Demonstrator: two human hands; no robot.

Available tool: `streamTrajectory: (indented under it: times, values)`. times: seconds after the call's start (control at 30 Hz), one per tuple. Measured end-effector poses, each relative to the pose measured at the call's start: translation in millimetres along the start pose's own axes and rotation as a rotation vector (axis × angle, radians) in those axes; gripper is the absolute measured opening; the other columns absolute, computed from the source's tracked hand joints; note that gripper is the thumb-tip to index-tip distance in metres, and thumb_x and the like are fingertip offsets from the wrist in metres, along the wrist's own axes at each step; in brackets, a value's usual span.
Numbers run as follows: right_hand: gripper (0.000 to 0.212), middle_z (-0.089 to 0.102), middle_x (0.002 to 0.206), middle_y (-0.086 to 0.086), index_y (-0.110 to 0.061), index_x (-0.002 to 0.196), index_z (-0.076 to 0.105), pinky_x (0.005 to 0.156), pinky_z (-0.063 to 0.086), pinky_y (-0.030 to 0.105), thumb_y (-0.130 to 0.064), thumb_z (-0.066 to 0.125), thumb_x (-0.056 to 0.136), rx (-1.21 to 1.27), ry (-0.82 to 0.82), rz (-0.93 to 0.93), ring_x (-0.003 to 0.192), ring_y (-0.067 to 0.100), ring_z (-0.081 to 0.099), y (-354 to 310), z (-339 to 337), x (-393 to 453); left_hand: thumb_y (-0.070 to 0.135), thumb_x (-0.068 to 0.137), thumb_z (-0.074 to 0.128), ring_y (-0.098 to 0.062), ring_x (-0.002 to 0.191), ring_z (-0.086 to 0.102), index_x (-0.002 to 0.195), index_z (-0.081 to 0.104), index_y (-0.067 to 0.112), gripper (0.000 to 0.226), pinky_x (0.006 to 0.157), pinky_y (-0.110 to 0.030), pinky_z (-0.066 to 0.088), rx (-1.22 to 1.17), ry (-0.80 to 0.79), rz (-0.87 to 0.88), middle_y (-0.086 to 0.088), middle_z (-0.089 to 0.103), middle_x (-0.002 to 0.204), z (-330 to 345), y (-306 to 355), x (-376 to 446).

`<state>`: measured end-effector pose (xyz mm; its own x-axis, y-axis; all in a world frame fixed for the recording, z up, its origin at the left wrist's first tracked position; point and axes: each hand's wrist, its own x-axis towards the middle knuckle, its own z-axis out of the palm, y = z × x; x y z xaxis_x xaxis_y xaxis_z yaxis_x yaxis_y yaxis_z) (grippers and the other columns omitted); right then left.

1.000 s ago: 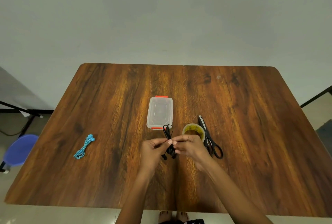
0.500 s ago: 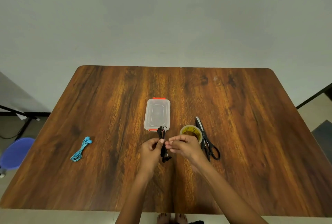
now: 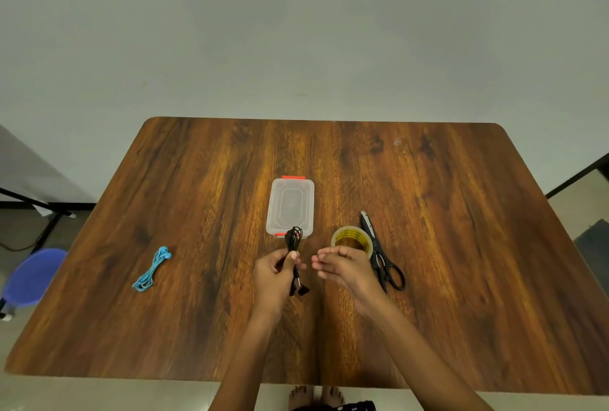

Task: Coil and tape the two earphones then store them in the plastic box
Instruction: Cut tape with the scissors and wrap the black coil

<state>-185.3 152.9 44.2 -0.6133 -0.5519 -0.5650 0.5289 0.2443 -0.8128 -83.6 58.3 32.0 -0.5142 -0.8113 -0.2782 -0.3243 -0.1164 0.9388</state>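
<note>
Black coiled earphone cable (image 3: 294,239), pinched in left hand (image 3: 275,273) grip just before the lidded clear plastic box (image 3: 290,206); right hand (image 3: 342,267) loose, empty, beside it; untaped, the coil may spring apart if pinch slackens.

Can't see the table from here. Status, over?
Left hand grips coiled black earphones; right hand open, empty. Blue earphones on table. Plastic box lidded. Nothing in the way.

Wooden table (image 3: 461,245), blue stool (image 3: 33,275) at left, bare feet (image 3: 316,395) below.
</note>
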Motion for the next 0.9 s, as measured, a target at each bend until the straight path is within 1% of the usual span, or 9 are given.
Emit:
streamTrajectory:
  times: [0.13,0.2,0.37,0.4,0.5,0.57,0.63,0.73,0.9]
  values:
    - [0.012,0.074,0.092,0.014,-0.001,0.098,0.068,0.07,0.059,0.024,-0.005,0.061,0.089,-0.01,0.0,-0.003,0.082,0.019,0.072,1,-1,-3,0.01,0.096,0.051,-0.02,0.067,0.063,0.085,0.066,0.004,0.019,0.068,-0.042,0.058,-0.002,0.031,-0.006,-0.008,0.066,0.069,2,1,-2]
    - [0.011,0.074,0.092,0.013,-0.002,0.097,0.068,0.07,0.059,0.024,-0.006,0.062,0.089,-0.026,-0.002,-0.017,0.082,0.018,0.072,2,-1,-4,0.01,0.096,0.051,-0.023,0.068,0.063,0.084,0.065,0.005,0.019,0.068,-0.046,0.059,0.006,0.036,0.005,-0.009,0.066,0.07,3,1,-3]
    - [0.009,0.073,0.086,0.007,-0.006,0.093,0.071,0.066,0.057,0.02,-0.007,0.068,0.084,-0.113,-0.005,-0.138,0.079,0.012,0.071,8,10,-8,0.008,0.089,0.062,-0.019,0.07,0.068,0.085,0.073,0.007,0.012,0.064,-0.029,0.054,0.024,0.031,0.073,-0.003,0.071,0.072,2,0,-6]
    - [0.009,0.073,0.085,0.006,-0.007,0.091,0.073,0.065,0.056,0.02,-0.008,0.07,0.083,-0.142,0.007,-0.178,0.08,0.013,0.071,10,12,-9,0.007,0.086,0.066,-0.019,0.072,0.07,0.087,0.074,0.005,0.009,0.065,-0.028,0.056,-0.045,0.025,0.046,-0.004,0.073,0.075,2,0,-7]
    - [0.01,0.074,0.085,0.007,-0.007,0.086,0.075,0.068,0.056,0.025,-0.012,0.076,0.078,-0.183,0.068,-0.277,0.084,0.018,0.07,15,15,-8,0.007,0.081,0.07,-0.031,0.082,0.071,0.091,0.074,-0.001,0.013,0.076,-0.039,0.058,-0.243,-0.011,-0.069,-0.017,0.074,0.083,-1,1,-8]
    - [0.011,0.075,0.083,0.006,-0.007,0.086,0.076,0.075,0.057,0.03,-0.014,0.077,0.076,-0.209,0.092,-0.321,0.084,0.018,0.07,17,16,-8,0.011,0.084,0.068,-0.032,0.085,0.071,0.093,0.073,-0.002,0.017,0.077,-0.039,0.058,-0.301,-0.066,-0.119,-0.019,0.073,0.087,-3,1,-8]
    - [0.012,0.075,0.083,0.003,-0.009,0.086,0.076,0.078,0.055,0.029,-0.014,0.078,0.076,-0.23,0.107,-0.354,0.084,0.015,0.07,18,16,-8,0.018,0.089,0.063,-0.025,0.086,0.072,0.093,0.073,0.0,0.02,0.073,-0.03,0.058,-0.337,-0.124,-0.166,-0.016,0.074,0.089,-5,3,-8]
    - [0.014,0.075,0.081,0.002,-0.01,0.087,0.076,0.076,0.056,0.027,-0.017,0.08,0.074,-0.267,0.118,-0.386,0.081,0.014,0.07,19,17,-7,0.025,0.094,0.055,-0.012,0.086,0.071,0.092,0.072,0.006,0.026,0.068,-0.018,0.055,-0.378,-0.144,-0.242,-0.006,0.075,0.09,-3,8,-7]
    - [0.009,0.072,0.079,0.007,-0.007,0.081,0.073,0.074,0.055,0.03,-0.01,0.078,0.075,-0.271,0.15,-0.396,0.08,0.021,0.067,18,15,-4,0.031,0.098,0.046,-0.013,0.093,0.068,0.095,0.071,0.005,0.036,0.074,-0.022,0.054,-0.363,-0.168,-0.319,-0.006,0.074,0.095,-1,10,-2]
